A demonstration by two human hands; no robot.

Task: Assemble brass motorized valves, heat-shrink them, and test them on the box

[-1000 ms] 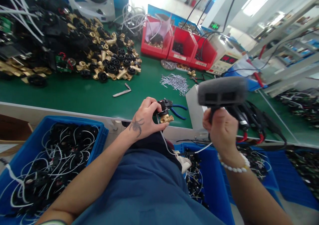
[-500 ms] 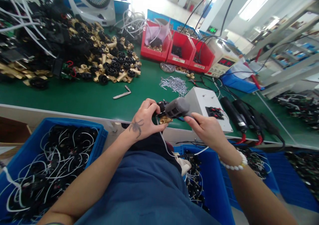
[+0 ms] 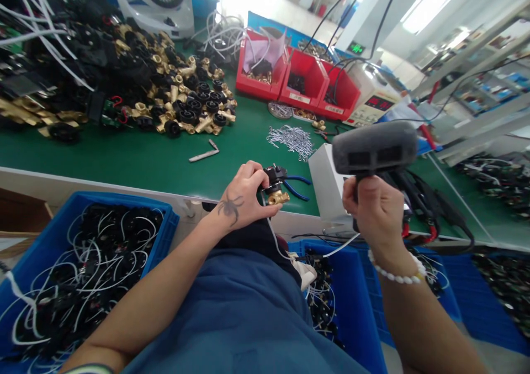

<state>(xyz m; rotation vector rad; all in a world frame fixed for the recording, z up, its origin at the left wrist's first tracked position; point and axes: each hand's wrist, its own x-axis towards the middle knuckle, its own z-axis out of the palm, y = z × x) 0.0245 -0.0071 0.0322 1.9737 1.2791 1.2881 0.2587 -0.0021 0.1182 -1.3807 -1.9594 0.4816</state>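
**Two hands occupied: brass-and-black fitting in one, grey-headed tool in the other**

Your blue shirt: bottom centre of the frame.

Left blue crate: lower left, holding black parts with white leads. Right blue crate: lower right of centre, similar contents.

Your left hand: centre of the frame, fingers and thumb grasping the fitting. Spider mark on the back, towards the wrist.

Brass-and-black fitting: centre, at the front edge of the green bench; brass end towards you, black part beyond. A white lead hangs beneath your left hand.

Your right hand: right of centre, clenched round the dark handle of the tool. White bead bracelet at the wrist.

Grey-headed tool: raised above your right fist, well apart from the fitting, its head lying crosswise.

Blue-handled pliers: just right of the fitting.

White box: right of the pliers, partly behind your right hand.

L-shaped metal piece: left of centre.

Silvery pins: one loose heap, above centre.

Brass and black parts: large pile, upper left.

Red bins: three in a row, upper centre.

Instrument with red display: upper right.

Fan: upper left, behind the pile.
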